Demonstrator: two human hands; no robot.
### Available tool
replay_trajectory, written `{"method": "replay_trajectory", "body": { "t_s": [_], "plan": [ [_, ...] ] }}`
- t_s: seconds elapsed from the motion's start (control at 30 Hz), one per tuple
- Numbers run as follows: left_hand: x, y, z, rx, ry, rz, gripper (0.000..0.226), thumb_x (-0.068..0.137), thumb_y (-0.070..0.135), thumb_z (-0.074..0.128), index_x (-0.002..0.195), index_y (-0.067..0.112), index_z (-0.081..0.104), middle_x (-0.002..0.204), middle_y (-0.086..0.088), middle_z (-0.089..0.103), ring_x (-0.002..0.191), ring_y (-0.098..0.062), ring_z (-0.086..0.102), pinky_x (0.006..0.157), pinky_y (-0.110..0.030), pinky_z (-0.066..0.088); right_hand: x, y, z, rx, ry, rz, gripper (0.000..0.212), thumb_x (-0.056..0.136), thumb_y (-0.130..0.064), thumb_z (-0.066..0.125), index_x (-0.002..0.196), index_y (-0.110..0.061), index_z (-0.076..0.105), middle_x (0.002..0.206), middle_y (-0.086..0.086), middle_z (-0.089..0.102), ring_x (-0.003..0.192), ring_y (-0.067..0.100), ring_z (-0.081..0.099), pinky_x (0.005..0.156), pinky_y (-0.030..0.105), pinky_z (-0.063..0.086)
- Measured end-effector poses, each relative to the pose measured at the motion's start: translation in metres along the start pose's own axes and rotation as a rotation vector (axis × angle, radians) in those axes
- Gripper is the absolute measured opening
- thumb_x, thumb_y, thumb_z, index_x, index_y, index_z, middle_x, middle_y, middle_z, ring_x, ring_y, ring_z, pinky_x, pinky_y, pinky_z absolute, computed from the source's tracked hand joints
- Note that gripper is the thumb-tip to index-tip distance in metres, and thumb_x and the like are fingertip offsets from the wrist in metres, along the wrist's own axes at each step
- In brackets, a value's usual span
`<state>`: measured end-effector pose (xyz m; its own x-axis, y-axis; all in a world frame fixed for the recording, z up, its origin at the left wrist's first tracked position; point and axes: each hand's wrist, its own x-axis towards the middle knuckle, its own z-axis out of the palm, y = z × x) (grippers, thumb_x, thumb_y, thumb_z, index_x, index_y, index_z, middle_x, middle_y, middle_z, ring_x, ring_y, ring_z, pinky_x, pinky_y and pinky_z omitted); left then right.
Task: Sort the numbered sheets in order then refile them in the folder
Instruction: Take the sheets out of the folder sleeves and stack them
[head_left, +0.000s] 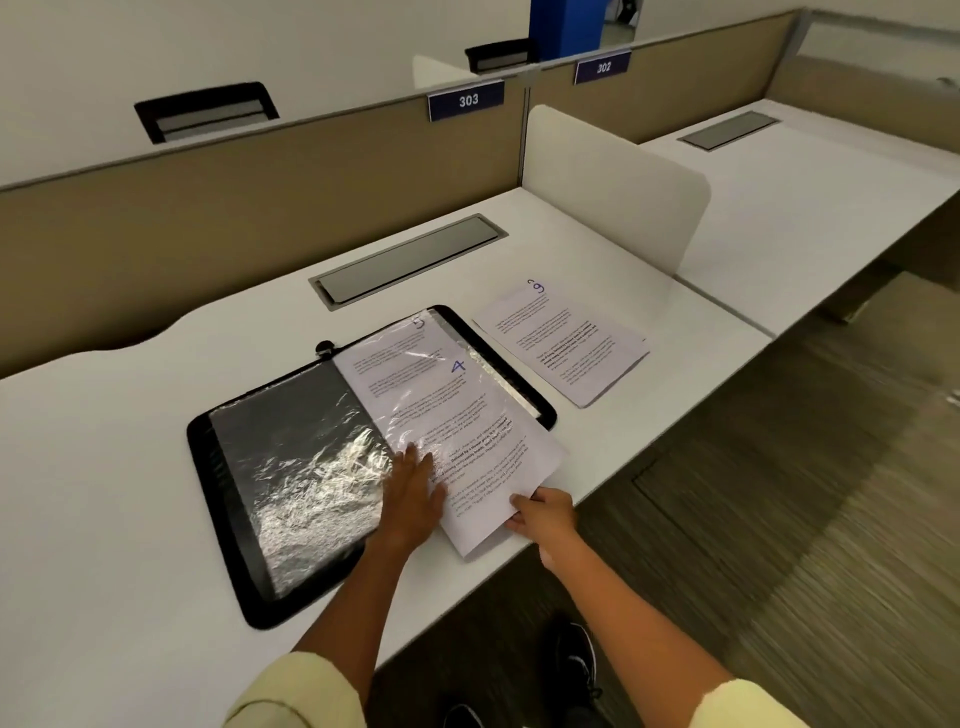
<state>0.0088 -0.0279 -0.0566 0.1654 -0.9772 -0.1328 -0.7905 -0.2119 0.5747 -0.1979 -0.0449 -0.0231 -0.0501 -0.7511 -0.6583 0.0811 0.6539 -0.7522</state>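
Note:
A black folder (223, 519) lies open on the white desk, with crinkled clear sleeves across both halves. A printed sheet marked 4 (483, 415) sticks partway out of the right-hand sleeve, its lower end hanging past the folder's edge. Under it a sheet marked 5 (418, 325) shows at the top. My left hand (413, 499) lies flat with straight fingers on the sleeve at the folder's middle. My right hand (543, 514) pinches the lower corner of sheet 4. A stack of sheets topped by number 9 (563, 343) rests on the desk to the right of the folder.
A grey cable hatch (410, 260) is set in the desk (104, 467) behind the folder. A white divider panel (618, 192) stands at the right, with a tan partition (260, 192) along the back. The desk's front edge runs just under my right hand.

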Motion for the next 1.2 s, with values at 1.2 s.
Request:
{"method": "replay_trajectory", "body": {
  "t_s": [1.2],
  "plan": [
    [0.041, 0.094, 0.042, 0.071, 0.056, -0.010, 0.059, 0.104, 0.036, 0.036, 0.153, 0.007, 0.022, 0.163, -0.017, 0.003, 0.151, -0.029, -0.003, 0.119, -0.051, -0.002, -0.044, -0.022, -0.207, 0.317, 0.510, -0.192, 0.011, 0.099, -0.008, 0.053, 0.095, -0.010, 0.063, 0.102, 0.014, 0.069, 0.088, 0.029, 0.067, 0.075, 0.043, 0.059]
  ]
}}
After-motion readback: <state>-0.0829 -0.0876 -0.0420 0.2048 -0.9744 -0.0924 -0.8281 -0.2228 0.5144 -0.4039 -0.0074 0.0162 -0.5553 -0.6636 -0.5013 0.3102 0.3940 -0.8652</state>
